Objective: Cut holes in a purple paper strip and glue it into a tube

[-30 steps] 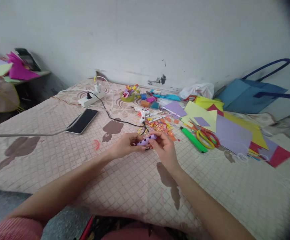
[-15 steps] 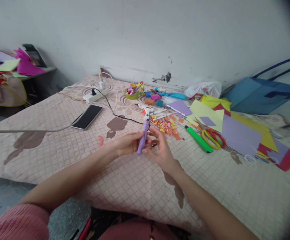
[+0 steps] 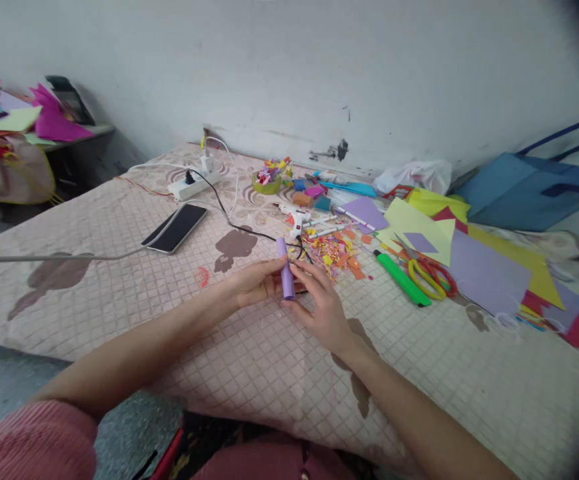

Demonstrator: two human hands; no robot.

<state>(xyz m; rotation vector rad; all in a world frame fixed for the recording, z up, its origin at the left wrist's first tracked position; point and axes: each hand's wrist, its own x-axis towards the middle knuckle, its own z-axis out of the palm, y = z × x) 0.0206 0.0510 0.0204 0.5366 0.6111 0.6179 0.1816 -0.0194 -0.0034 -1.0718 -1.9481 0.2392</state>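
Observation:
A rolled purple paper tube [image 3: 288, 277] stands nearly lengthwise away from me, above the patterned tablecloth. My left hand [image 3: 259, 281] grips it from the left, the thumb on its near face and the fingers behind it. My right hand [image 3: 323, 305] is curled at the tube's right side, fingertips against it and thumb by its lower end. The plain side of the tube faces me. Just beyond it lies a white hot glue gun [image 3: 296, 223] with a black cord. Small colored paper scraps [image 3: 336, 255] are scattered to the right of the gun.
To the right lie a green box cutter [image 3: 402, 279], scissors [image 3: 426, 277] and colored paper sheets [image 3: 489, 270]. A phone [image 3: 176, 228] and a power strip [image 3: 194, 187] with cords are on the left. A blue bag [image 3: 534, 190] stands against the wall.
The tube has turned from lying crosswise to pointing away from me, and its dark-spotted side no longer shows. Both hands have shifted their hold around it. The view has swung slightly.

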